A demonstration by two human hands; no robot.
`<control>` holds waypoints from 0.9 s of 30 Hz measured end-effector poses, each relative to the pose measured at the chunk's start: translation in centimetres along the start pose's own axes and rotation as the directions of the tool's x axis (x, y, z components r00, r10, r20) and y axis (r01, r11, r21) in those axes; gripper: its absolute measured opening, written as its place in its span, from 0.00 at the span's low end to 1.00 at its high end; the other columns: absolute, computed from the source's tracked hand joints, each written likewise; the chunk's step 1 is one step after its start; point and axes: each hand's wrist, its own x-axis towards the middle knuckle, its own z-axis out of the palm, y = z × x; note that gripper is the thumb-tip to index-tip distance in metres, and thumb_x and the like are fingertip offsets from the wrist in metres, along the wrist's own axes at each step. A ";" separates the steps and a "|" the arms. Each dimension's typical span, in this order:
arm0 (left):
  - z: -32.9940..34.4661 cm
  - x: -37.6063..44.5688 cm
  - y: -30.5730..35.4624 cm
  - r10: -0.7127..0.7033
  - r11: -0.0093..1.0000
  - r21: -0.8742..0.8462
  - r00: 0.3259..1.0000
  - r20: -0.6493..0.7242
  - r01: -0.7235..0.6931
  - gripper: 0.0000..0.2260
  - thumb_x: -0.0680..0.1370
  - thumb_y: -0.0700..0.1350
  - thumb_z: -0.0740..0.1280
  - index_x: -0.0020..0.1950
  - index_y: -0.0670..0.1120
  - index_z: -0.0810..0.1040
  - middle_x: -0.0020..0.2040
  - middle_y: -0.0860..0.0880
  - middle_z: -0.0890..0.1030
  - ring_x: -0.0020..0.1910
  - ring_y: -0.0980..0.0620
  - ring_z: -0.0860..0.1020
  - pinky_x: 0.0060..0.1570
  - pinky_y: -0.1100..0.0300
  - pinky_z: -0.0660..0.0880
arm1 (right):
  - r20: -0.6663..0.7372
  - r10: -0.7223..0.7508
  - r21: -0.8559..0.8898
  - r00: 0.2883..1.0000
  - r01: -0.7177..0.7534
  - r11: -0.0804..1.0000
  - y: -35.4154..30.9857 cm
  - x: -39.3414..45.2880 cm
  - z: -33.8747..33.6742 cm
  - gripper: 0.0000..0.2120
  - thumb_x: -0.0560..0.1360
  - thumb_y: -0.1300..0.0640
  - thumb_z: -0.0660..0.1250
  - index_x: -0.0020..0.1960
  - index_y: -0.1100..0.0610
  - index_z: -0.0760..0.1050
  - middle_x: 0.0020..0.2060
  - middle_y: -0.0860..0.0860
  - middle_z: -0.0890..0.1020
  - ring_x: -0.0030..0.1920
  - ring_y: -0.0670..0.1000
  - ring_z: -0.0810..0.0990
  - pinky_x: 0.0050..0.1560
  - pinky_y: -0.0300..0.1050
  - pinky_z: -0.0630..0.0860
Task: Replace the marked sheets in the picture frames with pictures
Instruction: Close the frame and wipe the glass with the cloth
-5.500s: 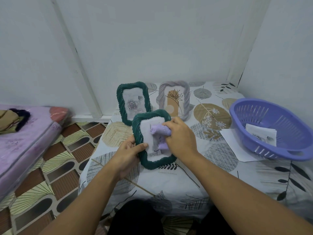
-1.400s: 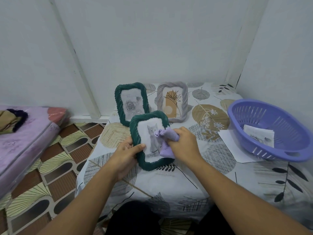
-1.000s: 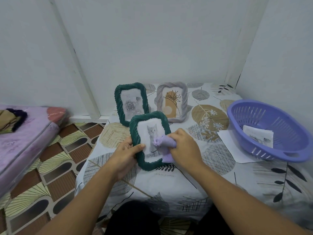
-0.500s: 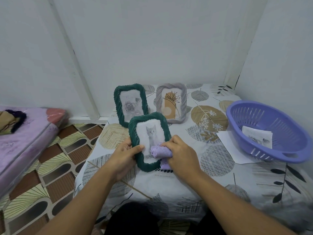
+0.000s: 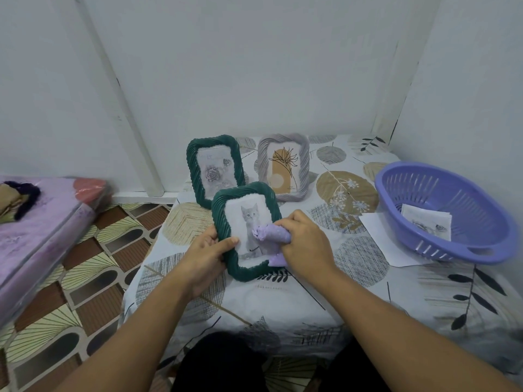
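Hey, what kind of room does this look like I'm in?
Probably a bedroom corner at home: a mattress on a tiled floor, and a small clothed table with picture frames against bare walls.

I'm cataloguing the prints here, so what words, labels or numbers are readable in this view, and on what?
No text here can be read with certainty.
Rose picture in the back green frame: faint script along the top, too blurred to read.
Plant print in the grey frame: tiny mark at its lower right, too small to read.
Tablecloth: a small printed line under the leaf sprig, unreadable.
Cat picture: no text visible.
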 end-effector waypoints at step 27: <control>-0.3 0.3 -0.3 0.018 0.999 0.028 1.000 0.001 -0.018 0.19 0.82 0.32 0.63 0.73 0.41 0.72 0.65 0.41 0.82 0.64 0.42 0.81 0.64 0.44 0.78 | -0.016 -0.007 0.015 1.000 0.008 1.000 -0.1 -1.2 1.1 0.14 0.71 0.64 0.67 0.52 0.50 0.83 0.45 0.44 0.73 0.41 0.52 0.77 0.39 0.51 0.76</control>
